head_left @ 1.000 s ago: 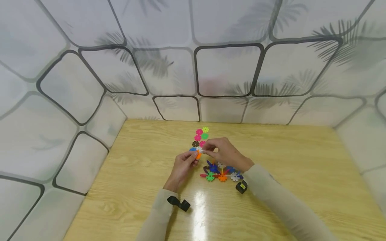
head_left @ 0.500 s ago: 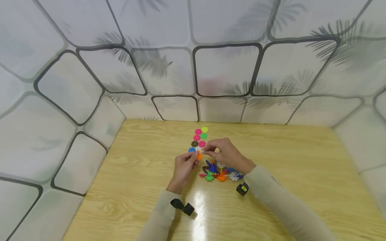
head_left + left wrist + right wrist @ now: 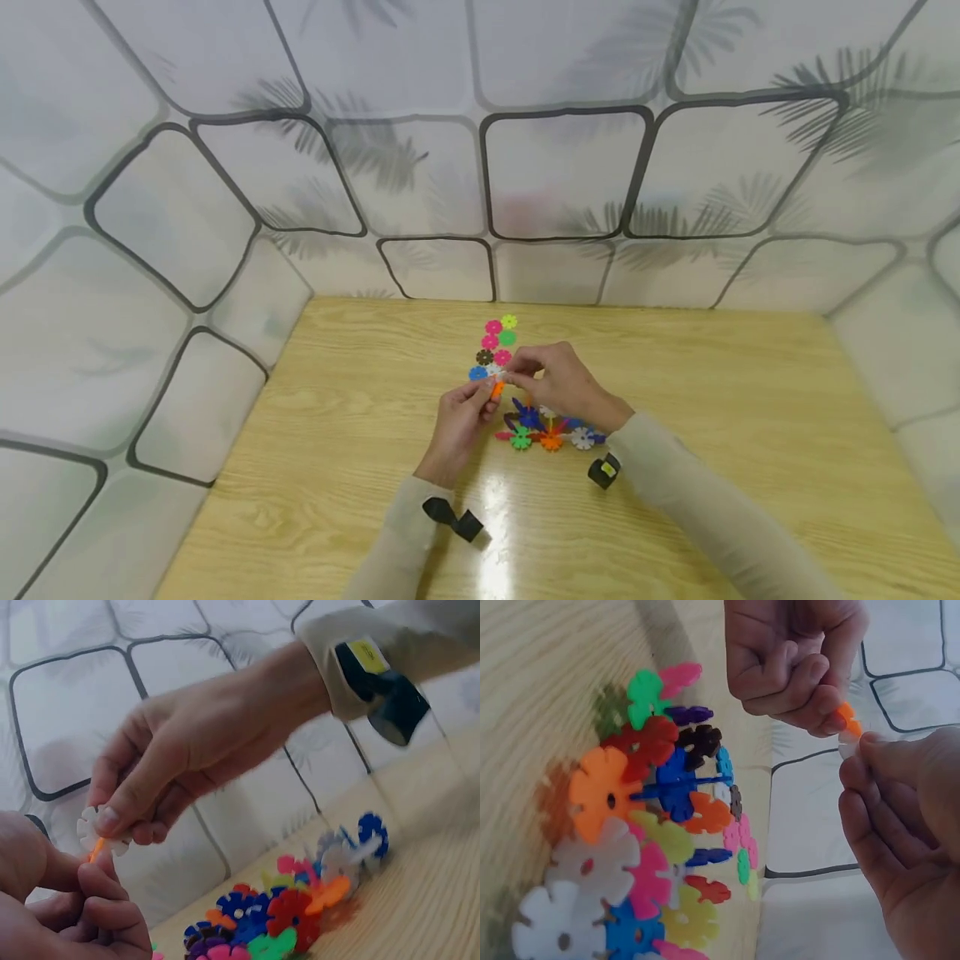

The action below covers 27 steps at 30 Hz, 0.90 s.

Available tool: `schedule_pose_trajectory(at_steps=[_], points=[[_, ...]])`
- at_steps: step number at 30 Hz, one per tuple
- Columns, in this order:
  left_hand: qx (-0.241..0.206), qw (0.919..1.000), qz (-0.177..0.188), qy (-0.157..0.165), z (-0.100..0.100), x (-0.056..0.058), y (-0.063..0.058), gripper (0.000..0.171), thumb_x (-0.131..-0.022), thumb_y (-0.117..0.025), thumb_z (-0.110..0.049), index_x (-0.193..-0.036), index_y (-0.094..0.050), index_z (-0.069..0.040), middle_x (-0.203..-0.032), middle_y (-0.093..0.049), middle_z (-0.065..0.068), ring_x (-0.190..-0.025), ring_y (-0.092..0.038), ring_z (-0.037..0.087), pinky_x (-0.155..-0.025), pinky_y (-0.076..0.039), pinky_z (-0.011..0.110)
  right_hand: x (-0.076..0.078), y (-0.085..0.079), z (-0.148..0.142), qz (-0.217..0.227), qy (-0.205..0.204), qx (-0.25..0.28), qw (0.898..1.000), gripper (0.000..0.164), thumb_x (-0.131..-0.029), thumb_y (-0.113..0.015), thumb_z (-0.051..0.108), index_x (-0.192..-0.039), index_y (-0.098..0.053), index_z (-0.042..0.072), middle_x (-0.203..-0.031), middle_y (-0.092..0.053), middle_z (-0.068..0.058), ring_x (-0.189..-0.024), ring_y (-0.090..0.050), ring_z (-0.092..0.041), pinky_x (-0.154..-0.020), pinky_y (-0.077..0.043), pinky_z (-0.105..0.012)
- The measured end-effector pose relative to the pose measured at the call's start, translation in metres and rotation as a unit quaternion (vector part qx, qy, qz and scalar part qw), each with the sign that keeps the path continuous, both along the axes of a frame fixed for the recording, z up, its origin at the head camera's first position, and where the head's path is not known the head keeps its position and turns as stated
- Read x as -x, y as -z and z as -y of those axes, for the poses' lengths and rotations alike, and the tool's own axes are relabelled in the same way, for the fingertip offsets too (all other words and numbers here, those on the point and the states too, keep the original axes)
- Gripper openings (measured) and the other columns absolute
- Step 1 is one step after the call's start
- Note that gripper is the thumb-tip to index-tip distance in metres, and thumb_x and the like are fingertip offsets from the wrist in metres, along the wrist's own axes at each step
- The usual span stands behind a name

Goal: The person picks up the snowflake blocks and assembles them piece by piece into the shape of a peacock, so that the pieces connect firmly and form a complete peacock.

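Note:
Between finger and thumb, my left hand (image 3: 459, 425) pinches an orange snowflake disc (image 3: 497, 389). My right hand (image 3: 561, 383) pinches a white snowflake disc (image 3: 90, 825) by its edge. The two notched plastic discs meet at their rims, the orange one (image 3: 846, 716) set edge-on against the white in the right wrist view. Both hands are raised over the table, fingertips close together. Fingers cover much of each disc.
A pile of joined snowflake discs in several colours (image 3: 551, 440) lies just right of the hands. Beyond them, loose flat discs, including a yellow one (image 3: 509, 322) and a blue one (image 3: 477, 373), lie in two columns on the wooden table (image 3: 360, 350). A patterned curtain (image 3: 570, 175) stands behind.
The hands stay in nearly the same place. The orange disc has turned from showing its face to a narrower, edge-on look beside the white disc.

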<state>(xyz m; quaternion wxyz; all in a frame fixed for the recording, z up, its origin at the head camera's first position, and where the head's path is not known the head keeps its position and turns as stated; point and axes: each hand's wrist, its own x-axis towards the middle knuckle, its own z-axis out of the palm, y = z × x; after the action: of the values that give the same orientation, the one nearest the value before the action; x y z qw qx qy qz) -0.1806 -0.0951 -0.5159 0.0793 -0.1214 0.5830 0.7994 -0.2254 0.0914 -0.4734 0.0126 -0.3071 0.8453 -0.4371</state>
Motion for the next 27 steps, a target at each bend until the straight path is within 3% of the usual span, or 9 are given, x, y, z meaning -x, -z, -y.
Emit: schedule_pose_trajectory(at_steps=[6,8,12,16,19,22,27], points=[[0.017,0.9997,-0.017,0.002,-0.002,0.000,-0.002,0.031,-0.113,-0.058,-0.007,-0.126,-0.067,0.020,-0.077,-0.066,-0.006,-0.072,-0.055,0.002,-0.066,-0.048,0.015,0.002,-0.001,-0.003,-0.005,-0.031,-0.006,0.999,0.006,-0.103,-0.077,0.010,-0.098,-0.080,0.010,-0.092,-0.082,-0.010,-0.082,-0.077,-0.024,-0.076,-0.062,-0.034],[0.015,0.9997,-0.018,0.006,-0.001,-0.001,-0.003,0.031,-0.113,-0.057,-0.007,-0.127,-0.067,0.019,-0.078,-0.066,-0.007,-0.072,-0.056,0.002,-0.066,-0.049,0.014,0.003,-0.002,-0.004,-0.005,-0.035,0.001,0.999,0.006,-0.102,-0.077,0.011,-0.098,-0.081,0.010,-0.092,-0.082,-0.009,-0.083,-0.077,-0.020,-0.077,-0.063,-0.036],[0.012,0.9984,-0.028,0.048,0.006,0.002,-0.004,0.025,-0.114,-0.054,-0.008,-0.117,-0.070,0.010,-0.082,-0.066,-0.006,-0.075,-0.057,0.004,-0.070,-0.051,0.016,0.006,-0.004,-0.007,0.010,-0.026,0.010,1.000,0.003,-0.102,-0.079,0.013,-0.101,-0.082,0.014,-0.097,-0.084,-0.004,-0.089,-0.077,-0.010,-0.087,-0.066,-0.039],[0.023,0.9952,-0.041,0.086,0.015,0.009,0.000,0.015,-0.113,-0.055,-0.007,-0.107,-0.068,-0.005,-0.090,-0.065,-0.003,-0.083,-0.058,0.011,-0.074,-0.051,0.022,0.015,-0.005,-0.009,0.031,-0.031,0.002,0.999,0.010,-0.104,-0.075,0.012,-0.112,-0.081,0.012,-0.108,-0.083,-0.005,-0.098,-0.079,-0.016,-0.096,-0.066,-0.042],[0.040,0.9955,-0.048,0.071,0.018,0.014,0.009,0.010,-0.112,-0.058,-0.007,-0.112,-0.067,-0.005,-0.094,-0.065,0.000,-0.086,-0.060,0.013,-0.075,-0.051,0.024,0.027,-0.002,-0.007,0.048,-0.032,-0.018,0.998,0.021,-0.106,-0.070,0.007,-0.127,-0.076,0.006,-0.123,-0.080,-0.011,-0.107,-0.078,-0.025,-0.099,-0.065,-0.044],[0.037,0.9975,-0.050,0.031,0.017,0.018,0.021,0.011,-0.111,-0.060,-0.006,-0.117,-0.065,0.000,-0.095,-0.068,0.003,-0.084,-0.061,0.014,-0.072,-0.051,0.023,0.042,0.005,0.001,0.080,-0.030,-0.068,0.994,0.029,-0.109,-0.065,0.006,-0.137,-0.070,0.002,-0.136,-0.074,-0.016,-0.113,-0.075,-0.028,-0.099,-0.064,-0.043],[0.020,0.9974,-0.069,-0.005,0.015,0.019,0.038,0.005,-0.107,-0.062,0.002,-0.112,-0.063,0.002,-0.088,-0.069,0.004,-0.076,-0.062,0.013,-0.066,-0.053,0.021,0.059,0.018,0.020,0.097,-0.043,-0.219,0.970,0.032,-0.108,-0.066,0.011,-0.138,-0.070,0.003,-0.133,-0.071,-0.013,-0.114,-0.069,-0.025,-0.101,-0.060,-0.041]])
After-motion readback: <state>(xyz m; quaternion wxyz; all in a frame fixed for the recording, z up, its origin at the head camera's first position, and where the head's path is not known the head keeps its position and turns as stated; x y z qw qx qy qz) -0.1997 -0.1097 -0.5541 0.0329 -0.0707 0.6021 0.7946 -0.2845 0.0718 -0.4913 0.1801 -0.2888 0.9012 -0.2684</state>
